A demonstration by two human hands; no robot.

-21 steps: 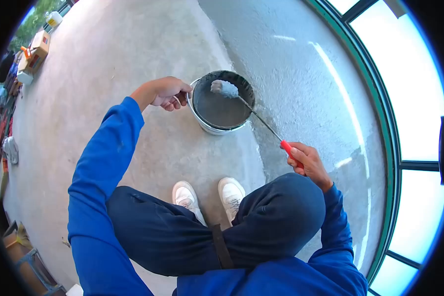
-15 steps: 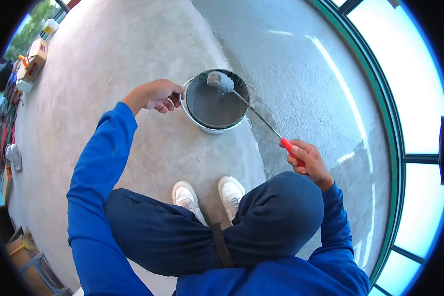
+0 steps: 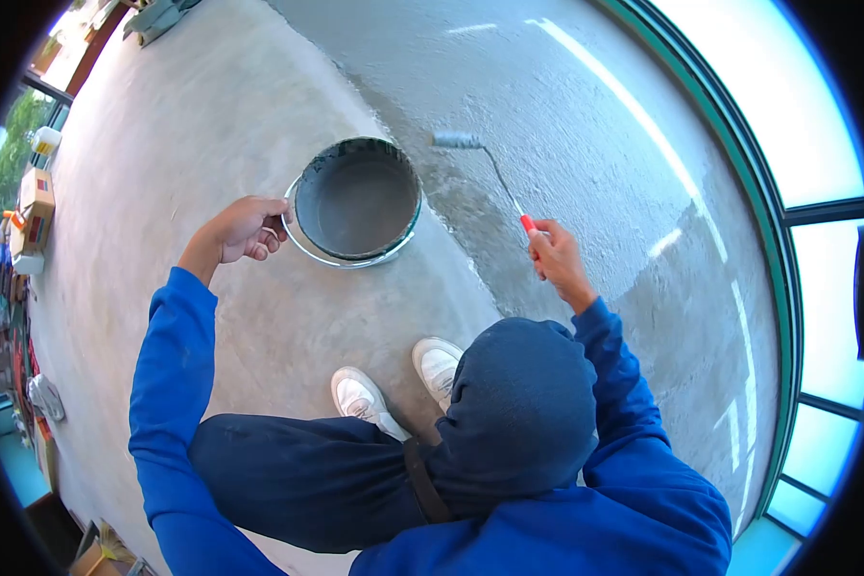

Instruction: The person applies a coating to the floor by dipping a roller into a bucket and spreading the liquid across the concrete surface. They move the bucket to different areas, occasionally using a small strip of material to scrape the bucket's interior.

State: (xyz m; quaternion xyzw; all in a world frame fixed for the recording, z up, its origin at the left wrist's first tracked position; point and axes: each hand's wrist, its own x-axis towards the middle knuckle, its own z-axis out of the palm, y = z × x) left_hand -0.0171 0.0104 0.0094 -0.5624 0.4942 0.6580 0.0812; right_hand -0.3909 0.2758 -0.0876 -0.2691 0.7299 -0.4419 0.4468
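Note:
My left hand [image 3: 250,228] pinches the wire handle at the left rim of a round bucket [image 3: 405,242]. Grey liquid [image 3: 357,206] lies inside it, and dark smears coat its inner wall. To the right, my right hand [image 3: 559,257] is closed around the red grip of a paint roller [image 3: 458,141]. The roller's head, loaded with grey coating, is over the wet-looking grey part of the floor [image 3: 586,173], just right of the bucket. Its bent metal rod runs from the grip up to the head.
A ragged edge splits the pale dry floor [image 3: 211,125] from the coated part. My white shoes [image 3: 360,398] stand below the bucket. A green-framed window wall [image 3: 787,288] runs along the right. Cardboard boxes [image 3: 35,206] and piled goods line the left side.
The roller has come out of the bucket and moved right, over the coated floor. The left hand keeps hold of the bucket handle. My view has turned slightly.

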